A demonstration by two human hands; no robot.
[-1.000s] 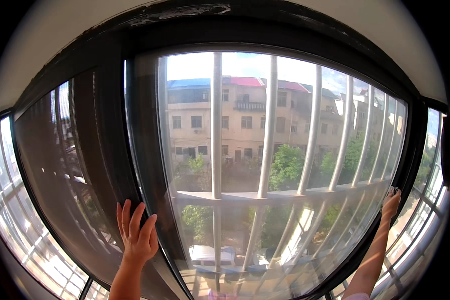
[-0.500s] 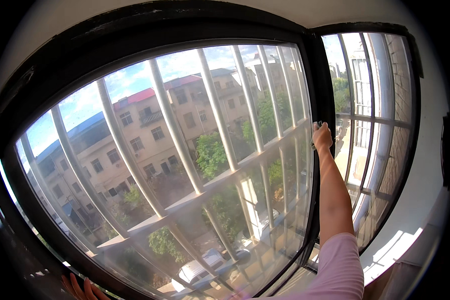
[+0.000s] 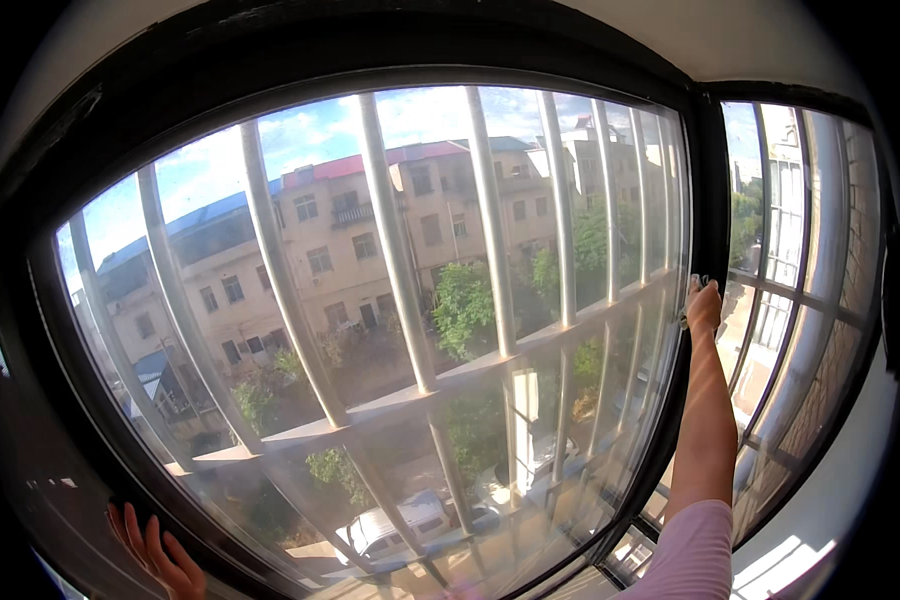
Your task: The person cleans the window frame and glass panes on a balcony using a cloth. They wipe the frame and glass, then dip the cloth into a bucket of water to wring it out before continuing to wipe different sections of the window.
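A large window pane (image 3: pixel 300 520) in a black frame (image 3: pixel 708 190) fills most of the view. My right hand (image 3: pixel 705 308) is closed at the frame's right upright, arm stretched out. Small dark and pale bits of something show at its fingers, too little to name. Low on the left, my left hand (image 3: pixel 157 556) is raised with its fingers apart, beside the lower left part of the black frame. It holds nothing that I can see. Part of its palm and the wrist are cut off by the picture's lower edge.
Pale metal bars (image 3: pixel 390 240) stand outside the glass, joined by a crossbar (image 3: pixel 490 365). Beyond are a long building (image 3: pixel 320 230), trees (image 3: pixel 465 310) and a white vehicle (image 3: pixel 395 525). A narrower barred window section (image 3: pixel 780 220) adjoins on the right, beside a pale wall (image 3: pixel 850 425).
The view has swung left, so the window and my right hand appear further right. My left hand has come further into view, fingers spread. My right hand stays closed at the frame.
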